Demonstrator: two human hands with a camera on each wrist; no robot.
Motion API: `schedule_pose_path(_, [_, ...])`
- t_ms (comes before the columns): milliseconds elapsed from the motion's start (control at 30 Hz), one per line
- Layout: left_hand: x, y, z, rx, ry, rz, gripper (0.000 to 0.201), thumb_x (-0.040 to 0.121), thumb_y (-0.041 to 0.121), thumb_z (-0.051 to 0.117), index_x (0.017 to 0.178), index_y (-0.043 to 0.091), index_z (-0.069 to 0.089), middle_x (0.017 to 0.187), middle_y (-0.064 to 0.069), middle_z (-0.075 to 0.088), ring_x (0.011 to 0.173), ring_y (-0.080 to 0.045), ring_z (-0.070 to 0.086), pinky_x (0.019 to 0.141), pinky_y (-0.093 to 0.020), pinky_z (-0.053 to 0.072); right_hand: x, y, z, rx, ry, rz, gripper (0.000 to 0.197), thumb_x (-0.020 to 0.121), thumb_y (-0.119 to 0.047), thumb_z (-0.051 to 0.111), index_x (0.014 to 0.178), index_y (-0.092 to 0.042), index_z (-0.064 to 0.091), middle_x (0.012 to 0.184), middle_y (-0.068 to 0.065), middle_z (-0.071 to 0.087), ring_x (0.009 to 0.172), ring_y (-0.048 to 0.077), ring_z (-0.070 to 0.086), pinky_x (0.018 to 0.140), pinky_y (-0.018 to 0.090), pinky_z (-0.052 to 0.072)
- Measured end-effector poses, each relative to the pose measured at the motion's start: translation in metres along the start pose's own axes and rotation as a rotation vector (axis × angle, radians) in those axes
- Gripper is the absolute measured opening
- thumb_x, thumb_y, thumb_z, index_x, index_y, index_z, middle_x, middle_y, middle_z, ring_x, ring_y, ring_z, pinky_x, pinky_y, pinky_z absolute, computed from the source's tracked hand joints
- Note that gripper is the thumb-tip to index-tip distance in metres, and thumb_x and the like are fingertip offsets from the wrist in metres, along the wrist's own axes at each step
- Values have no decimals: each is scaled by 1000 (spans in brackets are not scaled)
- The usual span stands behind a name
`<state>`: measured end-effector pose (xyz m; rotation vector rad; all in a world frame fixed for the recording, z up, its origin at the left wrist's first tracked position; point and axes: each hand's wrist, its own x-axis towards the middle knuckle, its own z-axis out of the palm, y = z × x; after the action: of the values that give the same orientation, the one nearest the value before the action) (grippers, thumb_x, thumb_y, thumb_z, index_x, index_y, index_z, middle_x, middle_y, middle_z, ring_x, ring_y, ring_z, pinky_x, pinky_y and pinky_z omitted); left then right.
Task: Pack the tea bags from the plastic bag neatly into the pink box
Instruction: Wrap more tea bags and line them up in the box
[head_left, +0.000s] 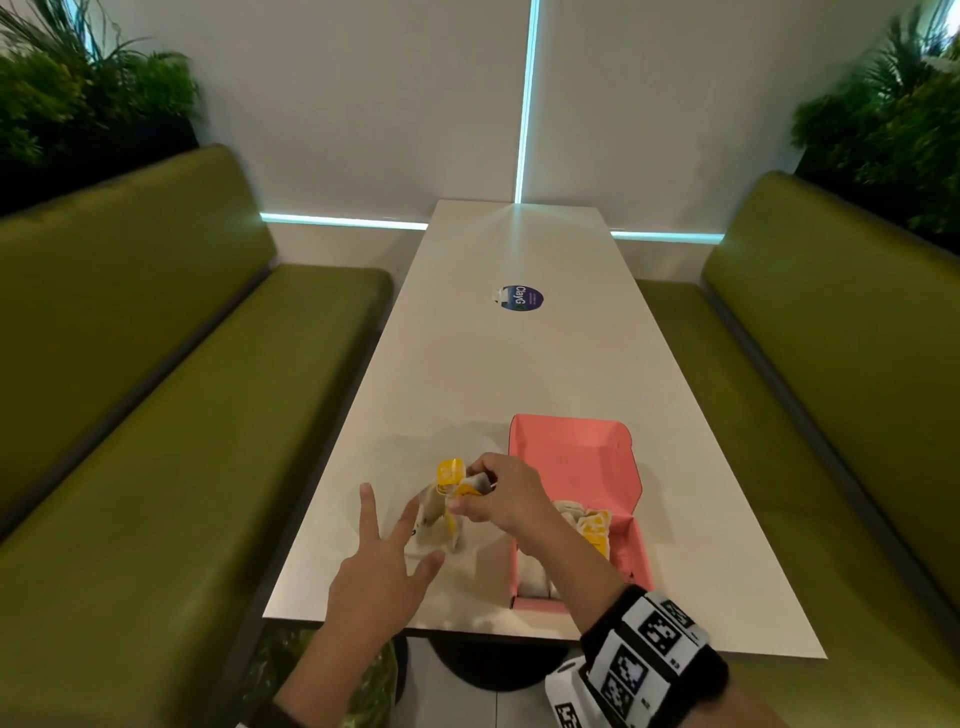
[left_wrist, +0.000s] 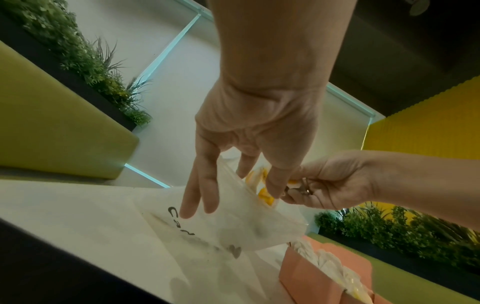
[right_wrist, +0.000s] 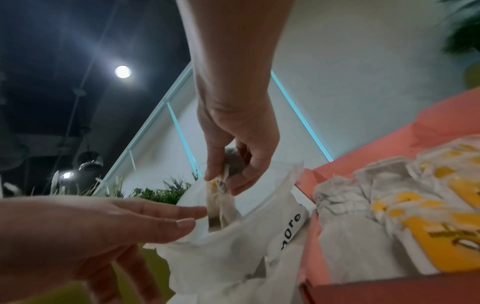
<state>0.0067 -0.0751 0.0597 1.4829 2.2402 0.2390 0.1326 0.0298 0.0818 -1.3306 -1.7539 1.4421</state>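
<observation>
**Right hand pulling tea bags out of the plastic bag, left hand steadying it**

Near edge first. Right wrist wore a black-and-white marker band (head_left: 647, 654); the forearm crossed over the near end of the pink box (head_left: 631, 551), hiding part of its contents. The left wrist ran out of frame at the bottom of the head view.

Left hand (head_left: 376, 564) was spread, fingers straight, gripping nothing. Fingertips (left_wrist: 191, 207) lay against the side of the plastic bag (left_wrist: 233, 224). Whether they pressed or only touched, couldn't tell.

Right hand (head_left: 501, 496) was curled, thumb and fingers pinching a cluster of tea bags (head_left: 452, 480) with yellow tags, at the bag's mouth. Count unclear: sachets, strings and tags overlapped and blurred. A darker sachet sat inside the fist in the right wrist view, mostly covered by fingers.

The plastic bag was translucent white, crumpled, on the table (head_left: 467, 374) just left of the box. Black lettering only partly readable. Contents below the mouth were a grey smear through the film.

The pink box stood open, lid folded back away from the person. Several packed tea bags (right_wrist: 384, 205) lay in the near half, white paper with yellow tags; their row order was hard to make out. Far half showed bare pink floor.

Farther up the table: a round blue sticker (head_left: 522, 298). Green benches (head_left: 156, 364) on both sides, plants (head_left: 78, 88) behind them, cut off by the frame.
</observation>
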Motion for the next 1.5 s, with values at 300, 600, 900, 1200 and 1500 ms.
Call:
schedule_pose_path(300, [-3,-8,-20,-176,254,-10,21,88,49,54,90,32,66,143,14,39,88,-10,61,82,-29,44,-3,-7,-21,362,-86,70,22,72,10,71,85,-4,59,82,12,59,74,22,60,67,28,58])
schedule_pose_path(600, [16,4,-30,-587,549,124,14,92,31,54,89,22,64,96,8,63,71,-12,58,66,-28,48,-17,-41,-45,433,-148,-20,19,77,9,67,76,-9,60,73,6,63,65,16,62,66,26,58])
schedule_pose_path(900, [35,31,-53,-1192,156,410,50,89,66,31,122,34,52,121,9,63,111,-13,60,88,-28,51,-35,-75,-56,394,-258,-126,16,78,6,67,81,-8,60,76,9,64,69,21,62,66,25,55])
schedule_pose_path(1200, [19,65,-45,-1682,-371,299,53,81,61,49,125,31,54,120,-10,65,106,-26,65,74,-40,57,-27,-53,-37,114,-129,-83,40,71,-13,79,95,-20,48,82,4,59,64,14,57,58,30,52])
schedule_pose_path(1500, [23,68,-29,-1638,-256,194,33,80,30,53,109,15,59,92,-10,71,82,-19,69,66,-29,57,-32,-35,-35,-204,146,-281,53,59,-22,85,97,-19,49,103,-3,41,82,-2,49,62,10,43])
